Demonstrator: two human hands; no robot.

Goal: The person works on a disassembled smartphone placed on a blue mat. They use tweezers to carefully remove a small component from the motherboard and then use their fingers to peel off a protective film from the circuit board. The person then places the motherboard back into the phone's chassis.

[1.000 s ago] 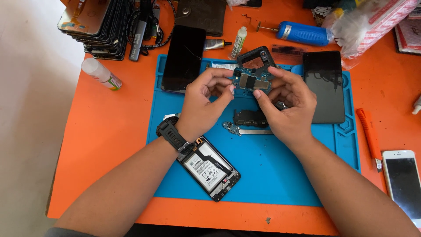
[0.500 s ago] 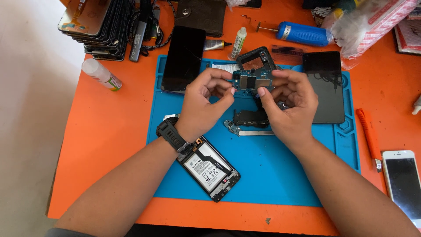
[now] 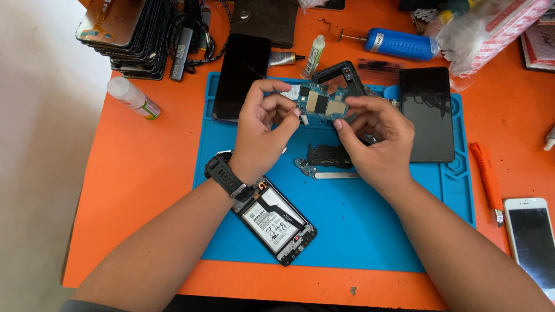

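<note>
Both hands hold a small blue-green phone circuit board (image 3: 321,104) with metal shields, lifted above the blue work mat (image 3: 370,231). My left hand (image 3: 263,130), with a black watch on the wrist, pinches the board's left end. My right hand (image 3: 376,138) grips its right end with thumb and fingers. An opened phone (image 3: 276,222) showing its white battery lies on the mat under my left forearm. A black plastic part (image 3: 329,155) and a thin metal tool (image 3: 332,174) lie on the mat between my hands.
A black phone frame (image 3: 341,74) sits behind the board. Dark phones (image 3: 241,75) (image 3: 426,112) lie left and right of the mat. A blue screwdriver (image 3: 399,43), glue tubes (image 3: 315,55), a white bottle (image 3: 133,97), stacked screens (image 3: 127,29), an orange knife (image 3: 485,176) and a white phone (image 3: 532,242) surround it.
Both hands have kept hold of the circuit board and shifted it slightly; my fingers have regripped its ends. Nothing on the mat has moved.
</note>
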